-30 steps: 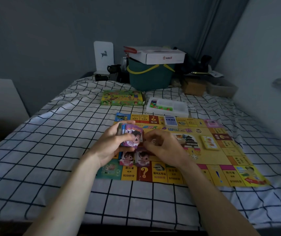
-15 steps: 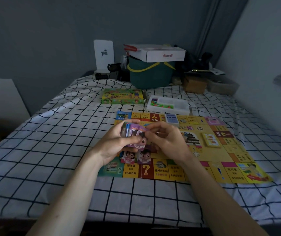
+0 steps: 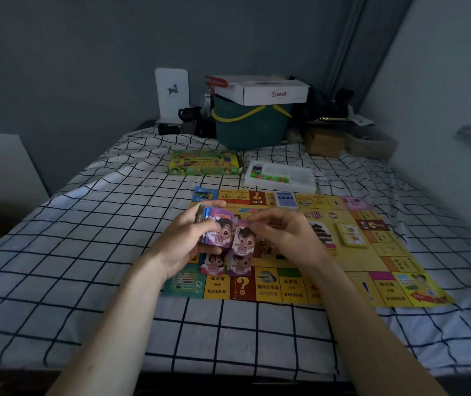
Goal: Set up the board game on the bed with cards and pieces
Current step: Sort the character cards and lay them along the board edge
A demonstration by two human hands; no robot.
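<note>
The left hand (image 3: pixel 188 238) grips the note stack (image 3: pixel 215 231) while the right hand (image 3: pixel 281 234), just beside it, pinches one purple note (image 3: pixel 243 238) upright, directly above two piles (image 3: pixel 227 264) on the board (image 3: pixel 371 261) beneath both hands.

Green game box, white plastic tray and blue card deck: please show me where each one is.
green game box (image 3: pixel 204 166), head view, middle of lid.
white plastic tray (image 3: pixel 300 178), head view, bare right part.
blue card deck (image 3: pixel 286 199), head view, top card.

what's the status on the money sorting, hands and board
Left hand grips note stack. Right hand pinches one purple note. Two piles down on board. Nothing in the way.
</note>
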